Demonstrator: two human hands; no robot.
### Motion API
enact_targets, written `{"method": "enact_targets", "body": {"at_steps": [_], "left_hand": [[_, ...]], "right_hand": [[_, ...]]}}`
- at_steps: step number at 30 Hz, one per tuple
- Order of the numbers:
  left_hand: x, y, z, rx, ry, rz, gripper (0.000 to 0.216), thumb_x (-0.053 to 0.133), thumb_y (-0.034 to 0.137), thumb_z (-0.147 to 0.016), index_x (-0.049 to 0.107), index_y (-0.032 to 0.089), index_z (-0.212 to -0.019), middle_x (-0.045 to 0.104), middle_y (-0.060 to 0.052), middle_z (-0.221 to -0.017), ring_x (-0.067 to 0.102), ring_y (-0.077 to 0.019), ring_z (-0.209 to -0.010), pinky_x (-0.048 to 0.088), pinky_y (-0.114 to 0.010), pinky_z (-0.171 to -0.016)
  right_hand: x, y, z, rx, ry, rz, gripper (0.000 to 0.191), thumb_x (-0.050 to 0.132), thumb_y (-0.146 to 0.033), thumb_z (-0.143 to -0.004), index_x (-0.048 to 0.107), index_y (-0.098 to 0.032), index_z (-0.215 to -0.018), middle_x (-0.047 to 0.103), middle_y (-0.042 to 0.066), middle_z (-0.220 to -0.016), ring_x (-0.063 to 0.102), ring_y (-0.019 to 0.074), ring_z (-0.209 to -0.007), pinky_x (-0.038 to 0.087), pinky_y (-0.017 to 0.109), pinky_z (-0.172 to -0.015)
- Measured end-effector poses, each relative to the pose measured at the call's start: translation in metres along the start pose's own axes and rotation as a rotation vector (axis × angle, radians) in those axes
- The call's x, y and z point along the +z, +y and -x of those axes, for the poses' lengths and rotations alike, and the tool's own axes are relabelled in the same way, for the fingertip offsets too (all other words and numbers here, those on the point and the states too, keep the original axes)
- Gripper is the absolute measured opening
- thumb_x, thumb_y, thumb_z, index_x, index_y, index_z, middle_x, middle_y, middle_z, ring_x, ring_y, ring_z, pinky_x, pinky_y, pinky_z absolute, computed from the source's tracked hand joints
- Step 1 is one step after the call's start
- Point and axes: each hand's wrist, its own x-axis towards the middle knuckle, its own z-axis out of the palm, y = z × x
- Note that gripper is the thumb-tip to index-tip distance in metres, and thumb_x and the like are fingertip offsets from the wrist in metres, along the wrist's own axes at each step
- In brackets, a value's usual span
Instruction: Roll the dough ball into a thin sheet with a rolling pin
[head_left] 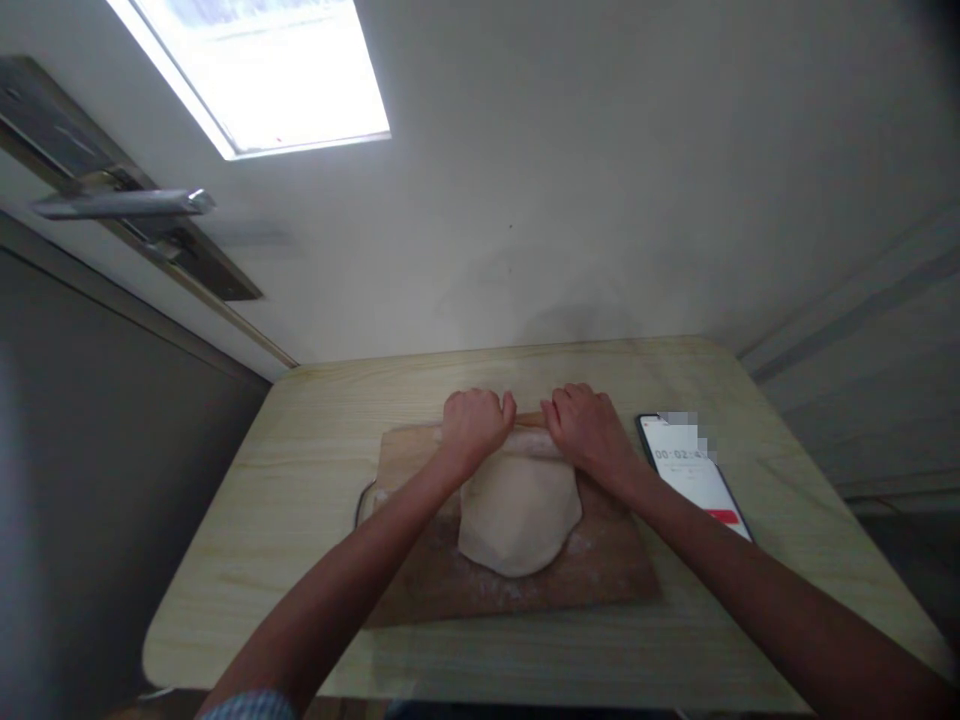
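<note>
A flattened sheet of pale dough (519,515) lies on a brown wooden board (427,590) dusted with flour. Across the far edge of the dough runs a floured rolling pin (534,441), mostly covered by my hands. My left hand (477,425) is closed over its left part, thumb toward the middle. Closed over the right part is my right hand (589,428). A short gap separates the two hands, and both forearms reach over the near side of the board.
The board rests on a light wooden table (285,540), and a wire loop (364,503) sticks out at its left. A phone (694,480) showing a timer lies right of the board. Behind stands a white door (525,200) with a metal handle (124,204).
</note>
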Motion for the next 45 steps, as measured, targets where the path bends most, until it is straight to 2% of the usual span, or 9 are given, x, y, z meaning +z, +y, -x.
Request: {"method": "enact_targets", "body": {"at_steps": [9,14,20,24,27,31,38,41,45], "left_hand": [[0.001,0.000,-0.011,-0.024,0.006,-0.004,0.048,0.025,0.033,-0.082,0.067,0.010,-0.082,0.065,-0.014,-0.077,0.061,-0.0221,-0.072,0.042,-0.030,-0.061],[-0.002,-0.002,0.010,-0.010,0.047,0.000,0.048,0.023,0.032,-0.084,0.066,0.011,-0.080,0.065,-0.012,-0.078,0.061,-0.0214,-0.073,0.041,-0.029,-0.063],[-0.001,-0.007,0.041,0.105,0.120,0.011,0.045,0.021,0.034,-0.087,0.061,0.015,-0.079,0.062,-0.008,-0.084,0.059,-0.0197,-0.077,0.039,-0.030,-0.069],[0.002,-0.008,0.056,0.165,0.171,0.000,0.039,0.023,0.035,-0.087,0.057,0.016,-0.087,0.062,-0.007,-0.088,0.057,-0.0194,-0.084,0.036,-0.034,-0.081],[0.007,-0.009,0.065,0.179,0.249,0.002,0.035,0.025,0.033,-0.087,0.053,0.016,-0.100,0.060,-0.008,-0.101,0.052,-0.0206,-0.097,0.029,-0.038,-0.091],[0.011,-0.010,0.068,0.174,0.266,0.003,0.037,0.028,0.032,-0.085,0.048,0.015,-0.111,0.056,-0.011,-0.112,0.045,-0.0219,-0.108,0.025,-0.040,-0.094],[0.009,-0.005,0.057,0.102,0.205,-0.004,0.038,0.027,0.032,-0.085,0.048,0.013,-0.111,0.060,-0.010,-0.103,0.053,-0.0217,-0.095,0.029,-0.040,-0.091],[0.009,-0.003,0.053,0.089,0.177,-0.027,0.036,0.027,0.033,-0.085,0.055,0.014,-0.098,0.061,-0.008,-0.092,0.055,-0.0205,-0.086,0.029,-0.038,-0.090],[0.010,-0.003,0.048,0.069,0.160,-0.051,0.036,0.026,0.033,-0.085,0.058,0.015,-0.085,0.059,-0.007,-0.086,0.054,-0.0195,-0.085,0.031,-0.035,-0.087]], "right_hand": [[-0.004,0.001,-0.013,0.067,-0.028,0.004,0.050,0.022,-0.038,-0.088,0.064,-0.012,-0.082,0.064,0.013,-0.081,0.057,0.0193,-0.075,0.036,0.028,-0.064],[-0.011,-0.006,0.010,0.080,0.035,-0.025,0.042,0.025,-0.034,-0.087,0.061,-0.013,-0.087,0.061,0.012,-0.089,0.052,0.0196,-0.087,0.035,0.029,-0.072],[-0.008,-0.015,0.038,0.091,0.048,-0.034,0.038,0.025,-0.034,-0.087,0.058,-0.015,-0.097,0.058,0.011,-0.102,0.049,0.0194,-0.094,0.032,0.032,-0.080],[-0.002,-0.018,0.053,0.075,0.120,-0.051,0.039,0.028,-0.030,-0.086,0.050,-0.014,-0.113,0.050,0.010,-0.120,0.040,0.0218,-0.111,0.028,0.035,-0.089],[0.001,-0.022,0.064,0.070,0.150,-0.064,0.043,0.027,-0.029,-0.085,0.043,-0.013,-0.121,0.045,0.009,-0.126,0.032,0.0229,-0.118,0.024,0.038,-0.094],[0.002,-0.025,0.068,0.083,0.136,-0.073,0.046,0.026,-0.031,-0.085,0.040,-0.013,-0.125,0.040,0.008,-0.131,0.028,0.0231,-0.122,0.023,0.039,-0.096],[-0.002,-0.015,0.048,0.055,-0.014,-0.081,0.048,0.025,-0.029,-0.084,0.036,-0.012,-0.128,0.037,0.006,-0.133,0.028,0.0224,-0.122,0.023,0.038,-0.097],[-0.001,-0.012,0.039,0.033,-0.065,-0.062,0.049,0.023,-0.030,-0.084,0.036,-0.010,-0.127,0.038,0.010,-0.132,0.029,0.0231,-0.122,0.021,0.040,-0.098],[-0.002,-0.011,0.033,0.027,-0.043,-0.033,0.045,0.026,-0.030,-0.085,0.041,-0.010,-0.122,0.047,0.013,-0.122,0.039,0.0222,-0.113,0.021,0.039,-0.096]]}}
